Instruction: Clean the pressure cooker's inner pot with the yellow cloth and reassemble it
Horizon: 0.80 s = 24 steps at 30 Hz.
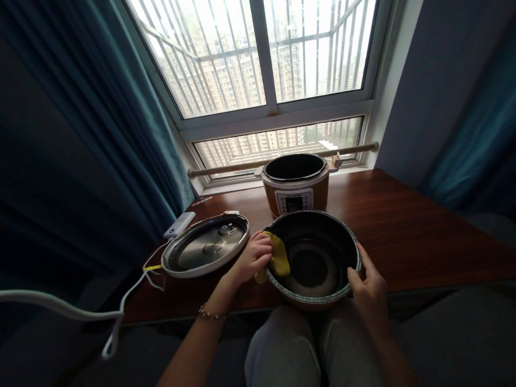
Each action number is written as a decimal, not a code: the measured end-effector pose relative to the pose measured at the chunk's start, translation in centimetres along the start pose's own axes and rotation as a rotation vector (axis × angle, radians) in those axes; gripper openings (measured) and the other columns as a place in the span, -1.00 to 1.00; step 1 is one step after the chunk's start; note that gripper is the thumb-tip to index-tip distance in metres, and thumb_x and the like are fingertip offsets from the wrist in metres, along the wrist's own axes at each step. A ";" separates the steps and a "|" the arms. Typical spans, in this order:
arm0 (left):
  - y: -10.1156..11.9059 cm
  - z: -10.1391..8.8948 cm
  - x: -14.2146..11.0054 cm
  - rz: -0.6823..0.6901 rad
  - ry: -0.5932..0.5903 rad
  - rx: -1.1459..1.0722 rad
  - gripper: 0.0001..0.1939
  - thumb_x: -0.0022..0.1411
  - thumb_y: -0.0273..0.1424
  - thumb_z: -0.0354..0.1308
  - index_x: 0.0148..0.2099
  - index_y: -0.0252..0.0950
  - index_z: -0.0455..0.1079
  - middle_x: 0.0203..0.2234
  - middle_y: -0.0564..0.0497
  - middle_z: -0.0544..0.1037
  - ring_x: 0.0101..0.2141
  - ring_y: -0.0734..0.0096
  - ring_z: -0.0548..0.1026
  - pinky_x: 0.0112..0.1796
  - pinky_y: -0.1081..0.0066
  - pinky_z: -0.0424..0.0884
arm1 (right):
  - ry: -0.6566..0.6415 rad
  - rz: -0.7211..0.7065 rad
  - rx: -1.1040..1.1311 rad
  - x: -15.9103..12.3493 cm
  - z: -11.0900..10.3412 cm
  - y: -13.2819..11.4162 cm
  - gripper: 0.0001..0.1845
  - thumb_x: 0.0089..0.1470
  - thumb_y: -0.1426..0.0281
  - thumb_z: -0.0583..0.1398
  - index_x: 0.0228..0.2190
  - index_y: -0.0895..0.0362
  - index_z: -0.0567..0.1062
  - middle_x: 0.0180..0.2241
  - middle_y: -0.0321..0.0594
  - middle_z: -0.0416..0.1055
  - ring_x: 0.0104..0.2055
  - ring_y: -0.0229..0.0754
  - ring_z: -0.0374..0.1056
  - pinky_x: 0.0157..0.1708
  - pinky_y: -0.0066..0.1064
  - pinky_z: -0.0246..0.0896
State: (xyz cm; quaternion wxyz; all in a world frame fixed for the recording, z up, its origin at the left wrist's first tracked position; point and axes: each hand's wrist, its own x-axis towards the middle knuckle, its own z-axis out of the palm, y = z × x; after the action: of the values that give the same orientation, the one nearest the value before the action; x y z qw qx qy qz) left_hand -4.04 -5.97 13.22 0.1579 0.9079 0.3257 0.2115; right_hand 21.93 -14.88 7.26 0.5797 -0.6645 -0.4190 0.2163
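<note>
A dark, round inner pot (pixel 310 293) with a speckled rim is tilted toward me at the table's front edge, above my knees. My left hand (pixel 258 252) is closed around a yellow cloth (pixel 279 258), which is draped over the pot's left rim, partly inside and partly outside. On the opposite side, my right hand (pixel 367 285) grips the pot's rim, thumb on top and fingers along the outer wall. Just behind the pot stands a brown and white electric cooker (pixel 272 196) with a control panel on its front and a dark opening on top.
The cooker's round lid (pixel 205 252) lies inner side up on the wooden table (pixel 403 226), left of my left hand. Beyond it sits a white power strip (pixel 180 224). A white cord (pixel 60 302) hangs across the left side. A barred window rises behind the table.
</note>
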 end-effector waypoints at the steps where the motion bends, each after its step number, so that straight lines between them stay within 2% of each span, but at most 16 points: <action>1: -0.8 -0.2 0.8 0.025 -0.025 -0.015 -0.69 0.20 -0.43 -0.15 -0.55 -0.28 0.26 -0.47 0.03 0.42 -0.27 0.39 0.33 0.01 0.26 0.11 | 0.000 0.001 0.010 0.0 0.0 0.1 -0.31 -0.12 0.28 0.07 0.09 0.23 0.25 0.05 -0.07 0.28 0.07 -0.02 0.21 0.10 -0.18 0.03; 4: -2.6 -0.8 3.4 0.079 -0.102 0.000 -0.71 0.17 -0.47 -0.12 -0.54 -0.29 0.31 -0.46 0.02 0.44 -0.25 0.39 0.34 -0.05 0.34 0.20 | -0.003 -0.008 0.047 0.0 0.1 0.2 -0.32 -0.11 0.29 0.07 0.10 0.22 0.24 0.07 -0.09 0.26 0.10 -0.03 0.18 0.10 -0.19 0.01; 8: -3.4 -1.3 6.6 0.170 -0.217 0.209 -0.78 0.13 -0.53 -0.06 -0.43 -0.32 0.41 -0.35 -0.03 0.49 -0.20 0.37 0.35 -0.05 0.35 0.22 | -0.006 -0.018 0.079 0.0 0.2 0.3 -0.32 -0.10 0.31 0.08 0.10 0.21 0.23 0.08 -0.09 0.24 0.12 -0.04 0.16 0.12 -0.19 -0.02; 15: -3.8 0.2 11.2 0.332 -0.351 0.255 -0.80 0.09 -0.55 0.04 -0.26 -0.36 0.45 -0.17 -0.11 0.48 -0.04 0.29 0.30 -0.02 0.36 0.22 | -0.008 -0.021 0.118 -0.1 0.2 0.5 -0.32 -0.10 0.31 0.08 0.10 0.22 0.23 0.08 -0.08 0.24 0.12 -0.03 0.15 0.13 -0.18 -0.03; 19: -3.9 0.8 12.3 0.389 -0.369 0.244 -0.77 0.11 -0.59 0.00 -0.24 -0.37 0.45 -0.14 -0.12 0.48 0.01 0.31 0.27 0.02 0.36 0.18 | -0.016 -0.033 0.148 -0.1 0.3 0.3 -0.33 -0.09 0.32 0.08 0.10 0.21 0.23 0.10 -0.10 0.21 0.15 -0.04 0.11 0.15 -0.19 -0.06; 24: -3.9 0.6 11.7 0.416 -0.360 0.263 -0.78 0.13 -0.59 0.01 -0.27 -0.32 0.46 -0.09 -0.10 0.46 0.09 0.31 0.21 0.12 0.29 0.05 | -0.005 -0.027 0.176 -0.2 0.5 0.4 -0.34 -0.09 0.32 0.08 0.10 0.21 0.23 0.10 -0.09 0.21 0.14 -0.04 0.12 0.14 -0.19 -0.05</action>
State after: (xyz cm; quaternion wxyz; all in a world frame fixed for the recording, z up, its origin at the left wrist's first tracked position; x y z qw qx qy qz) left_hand 2.36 4.49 14.30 0.0474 0.9907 0.1239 0.0311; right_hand 21.57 -14.72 6.72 0.6378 -0.6048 -0.4087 0.2460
